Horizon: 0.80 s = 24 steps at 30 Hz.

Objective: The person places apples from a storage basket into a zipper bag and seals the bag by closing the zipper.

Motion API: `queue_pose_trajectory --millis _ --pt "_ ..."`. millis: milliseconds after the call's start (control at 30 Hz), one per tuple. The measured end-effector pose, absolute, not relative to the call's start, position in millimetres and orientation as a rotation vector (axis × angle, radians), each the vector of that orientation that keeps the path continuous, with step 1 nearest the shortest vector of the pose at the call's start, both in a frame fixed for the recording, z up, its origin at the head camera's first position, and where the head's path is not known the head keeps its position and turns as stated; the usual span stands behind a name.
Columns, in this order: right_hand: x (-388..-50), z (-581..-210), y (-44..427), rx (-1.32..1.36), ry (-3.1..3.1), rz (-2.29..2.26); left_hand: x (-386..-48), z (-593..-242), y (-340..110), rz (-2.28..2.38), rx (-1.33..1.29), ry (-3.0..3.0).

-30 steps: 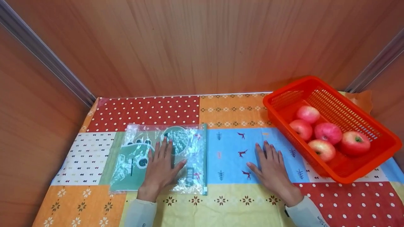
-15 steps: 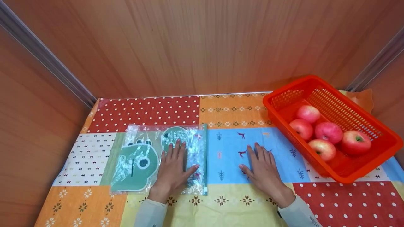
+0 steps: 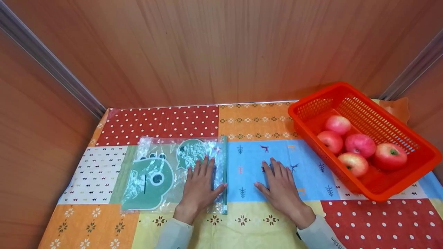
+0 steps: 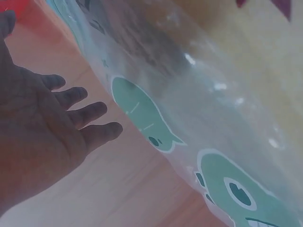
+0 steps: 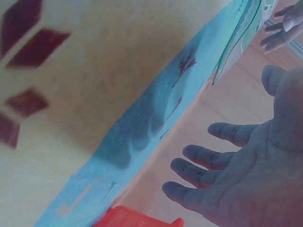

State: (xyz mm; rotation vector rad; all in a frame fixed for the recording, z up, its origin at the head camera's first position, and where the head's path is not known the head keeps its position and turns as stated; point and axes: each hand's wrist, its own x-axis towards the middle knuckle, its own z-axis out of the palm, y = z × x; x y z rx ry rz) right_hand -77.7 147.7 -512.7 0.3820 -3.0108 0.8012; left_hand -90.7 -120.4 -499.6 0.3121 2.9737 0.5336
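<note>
A clear plastic zip bag [image 3: 176, 190] with green cartoon prints lies flat on the tablecloth, its green zip edge [image 3: 225, 155] toward the right. Above the bag's right part is my left hand [image 3: 199, 190], fingers spread and straight, holding nothing. The left wrist view shows a gap between this hand [image 4: 42, 113] and the bag [image 4: 189, 94]. Over the blue patch right of the bag, my right hand [image 3: 282, 190] is also spread with straight fingers. Nothing is in it, and the right wrist view shows its palm [image 5: 255, 165] held off the cloth.
An orange-red plastic basket [image 3: 391, 186] stands at the right, holding several red apples [image 3: 360, 145]. A patchwork-patterned tablecloth [image 3: 155, 121] covers the table. Wood-grain panels [image 3: 221, 52] rise at the back and both sides.
My left hand has moved right across the bag, uncovering more of its large green print. My right hand has moved left, so the hands are closer together. Bag and basket stay put.
</note>
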Motion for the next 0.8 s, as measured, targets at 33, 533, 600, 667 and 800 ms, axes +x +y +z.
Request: queue_pose_trajectory --millis 33,533,600,667,800 --pt "-77.6 -512.8 146.6 0.384 -3.009 0.801 -90.4 -500.2 -119.0 0.525 0.309 2.977" --pt "-75.8 -512.5 126.7 0.428 -2.948 0.762 -91.1 -503.5 -95.5 0.399 0.259 3.083" --pt "-75.7 -512.0 123.7 0.439 -2.943 0.76 -91.0 -503.5 -92.5 0.395 0.251 3.095" --pt "-75.3 -511.3 120.7 0.443 -2.949 0.761 -90.3 -503.4 -90.0 0.398 0.24 3.098" --pt "-75.3 -510.6 115.0 0.452 -2.958 0.752 -89.2 -502.9 -85.3 0.41 0.218 3.081"
